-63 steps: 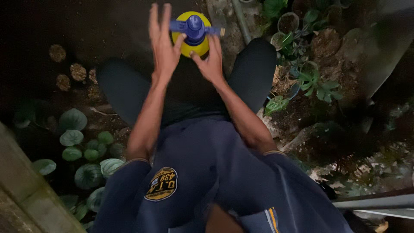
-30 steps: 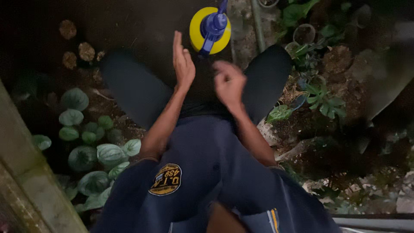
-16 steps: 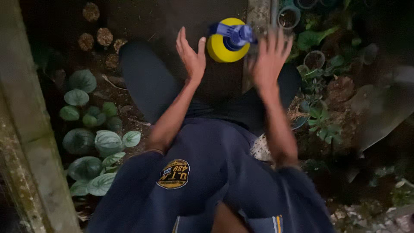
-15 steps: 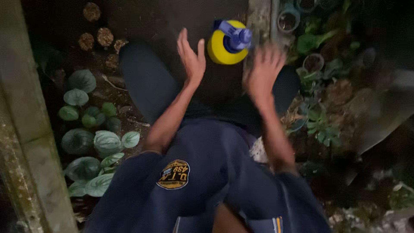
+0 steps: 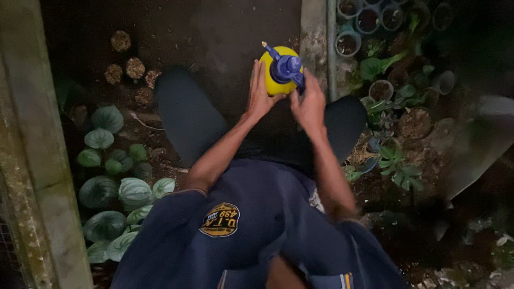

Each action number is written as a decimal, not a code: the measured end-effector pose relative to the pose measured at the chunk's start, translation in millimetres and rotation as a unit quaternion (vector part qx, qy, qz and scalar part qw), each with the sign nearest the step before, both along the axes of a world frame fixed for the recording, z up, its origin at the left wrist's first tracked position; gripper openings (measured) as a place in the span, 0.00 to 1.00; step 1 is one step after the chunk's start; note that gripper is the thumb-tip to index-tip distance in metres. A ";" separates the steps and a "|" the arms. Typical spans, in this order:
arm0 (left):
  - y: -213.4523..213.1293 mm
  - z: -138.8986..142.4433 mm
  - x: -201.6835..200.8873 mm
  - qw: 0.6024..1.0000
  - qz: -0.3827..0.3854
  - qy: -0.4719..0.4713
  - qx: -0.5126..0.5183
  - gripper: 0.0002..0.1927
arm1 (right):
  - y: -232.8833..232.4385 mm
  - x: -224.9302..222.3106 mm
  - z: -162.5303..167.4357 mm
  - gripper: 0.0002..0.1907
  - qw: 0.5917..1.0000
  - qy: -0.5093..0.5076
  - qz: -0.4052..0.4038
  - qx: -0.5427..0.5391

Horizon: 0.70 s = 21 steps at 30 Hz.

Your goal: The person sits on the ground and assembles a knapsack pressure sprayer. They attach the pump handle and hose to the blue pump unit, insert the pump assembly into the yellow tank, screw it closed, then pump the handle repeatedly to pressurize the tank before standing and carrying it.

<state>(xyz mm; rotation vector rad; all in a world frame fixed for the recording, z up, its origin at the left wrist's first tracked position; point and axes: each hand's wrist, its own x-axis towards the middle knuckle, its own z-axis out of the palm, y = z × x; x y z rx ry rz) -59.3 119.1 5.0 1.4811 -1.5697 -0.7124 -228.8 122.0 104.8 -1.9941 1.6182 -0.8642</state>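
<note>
Head view: the yellow pump sprayer (image 5: 276, 72) stood upright on the dark ground at twelve o'clock, between the squatting person's knees. The left hand (image 5: 259, 92) pressed its open palm against the tank's side, seemingly to steady it, while the right hand (image 5: 309, 101) closed around the blue pump head (image 5: 287, 67) (grip pinching the cap). Round-leaved plants (image 5: 115, 184) sat at eight o'clock, small pots (image 5: 369, 21) at one o'clock. Half a second earlier both hands were spread, off the bottle.
</note>
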 end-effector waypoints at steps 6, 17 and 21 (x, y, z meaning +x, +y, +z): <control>-7.0 -7.2 -4.5 1.000 0.010 -0.022 0.003 0.65 | 21.1 22.9 -26.1 0.19 0.993 -0.003 -0.112 -0.038; -24.9 -3.1 5.2 0.995 -0.032 -0.074 0.056 0.67 | -3.5 0.7 17.1 0.21 0.994 0.069 -0.004 0.090; -47.7 -7.5 5.1 0.993 -0.102 -0.056 -0.007 0.63 | -33.7 -14.6 -12.5 0.19 0.960 -0.043 0.083 0.264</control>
